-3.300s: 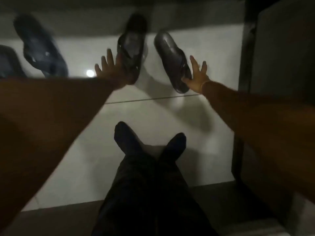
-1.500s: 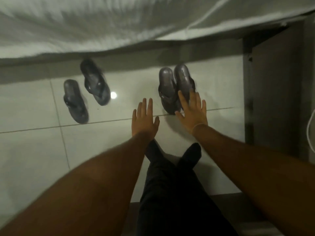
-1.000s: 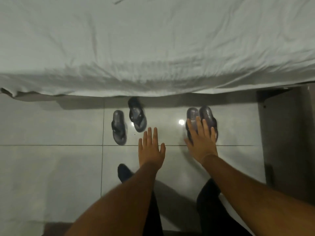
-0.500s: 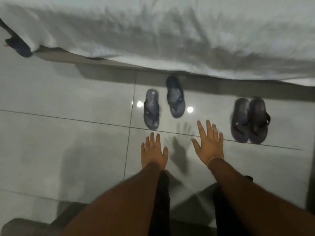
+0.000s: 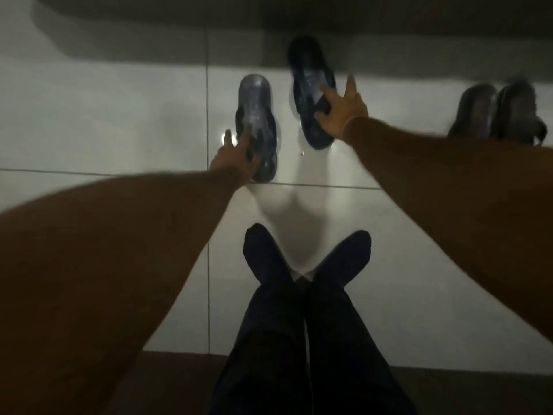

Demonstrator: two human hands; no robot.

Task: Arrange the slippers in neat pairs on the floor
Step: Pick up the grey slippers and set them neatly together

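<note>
Floor [image 5: 104, 121]: pale glossy tile with dark grout lines; it carries all four slippers.
Left hand [image 5: 232, 155]: laid on the heel end of the left slipper [image 5: 256, 115], fingers over the strap area. Whether they pinch it or only press on it cannot be told in this dim, blurred view.
Left slipper, position: flat on the floor, toe pointing away from the person, its heel just short of a grout line.
Right hand [image 5: 341, 110]: spread over the near half of the right slipper [image 5: 311, 85], fingers splayed across the footbed. A firm clamp is not evident; it reads as a flat press.
Right slipper, position: apart from the left one, set further from the person and slightly skewed, its toe in shadow.
Reason for hold: judged, one hand on each slipper lets the two be slid together and squared in one movement.
Hands, relation: apart, each on its own slipper.
Finished pair [image 5: 496, 110]: two slippers side by side and touching at far right, well apart from the hands; this pair looks arranged already.
Hidden or unclear: the right forearm cuts off the near ends of that pair. The dark band along the top cannot be identified. Strap details are lost to blur.
Legs [image 5: 305, 295]: dark trousers, crossed at the ankles, below centre.
</note>
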